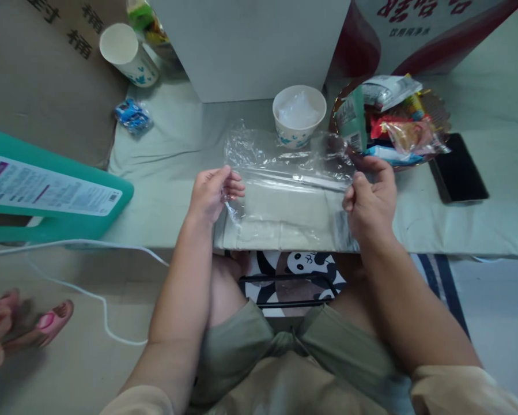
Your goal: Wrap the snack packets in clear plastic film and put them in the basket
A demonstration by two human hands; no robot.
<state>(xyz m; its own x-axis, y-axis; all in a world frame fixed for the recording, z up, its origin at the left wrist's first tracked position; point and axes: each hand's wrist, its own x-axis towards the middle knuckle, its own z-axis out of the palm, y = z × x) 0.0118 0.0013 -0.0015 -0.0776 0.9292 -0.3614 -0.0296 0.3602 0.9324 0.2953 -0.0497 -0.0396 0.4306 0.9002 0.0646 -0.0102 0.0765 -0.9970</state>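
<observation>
A clear plastic bag is stretched out flat between my two hands, over the front edge of the cloth-covered table. Its upper part is crinkled, and a pale strip runs across it below that. My left hand pinches the bag's left side between thumb and fingers. On the opposite side my right hand is closed on the bag, near the snack bowl. Just beyond the bag stands a paper cup with crumpled white film inside.
To the right are a bowl of wrapped snacks and a black phone. White and red boxes stand behind. At left are another paper cup, a blue packet and a green panel. Someone's pink sandal shows below.
</observation>
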